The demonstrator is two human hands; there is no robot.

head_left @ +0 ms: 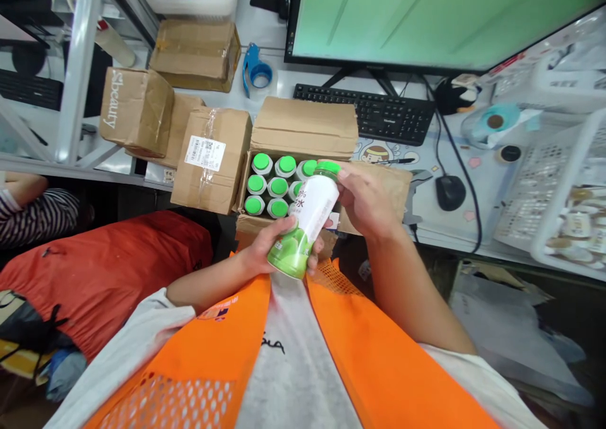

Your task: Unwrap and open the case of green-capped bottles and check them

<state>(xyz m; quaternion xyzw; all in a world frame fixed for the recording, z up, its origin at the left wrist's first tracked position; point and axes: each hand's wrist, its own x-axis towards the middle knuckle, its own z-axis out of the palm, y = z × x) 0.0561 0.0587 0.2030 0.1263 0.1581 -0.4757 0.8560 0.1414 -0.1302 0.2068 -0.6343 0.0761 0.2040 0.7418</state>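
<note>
A white and green bottle (307, 221) with a green cap is tilted in front of my chest, its cap end up and to the right. My left hand (279, 243) wraps around its lower part. The fingers of my right hand (362, 199) are closed at the green cap (328, 169). Just behind the bottle stands an open cardboard box (303, 126) with its flaps folded out. Several green-capped bottles (278, 187) stand upright in it in rows; the held bottle and my right hand hide part of the box.
Closed cardboard boxes (212, 158) stand to the left. A blue tape dispenser (259, 74) lies behind them. A black keyboard (374, 110), a monitor (426, 22) and a mouse (450, 192) occupy the desk; a white basket (534, 202) is at right. A person's striped sleeve (47, 211) shows at left.
</note>
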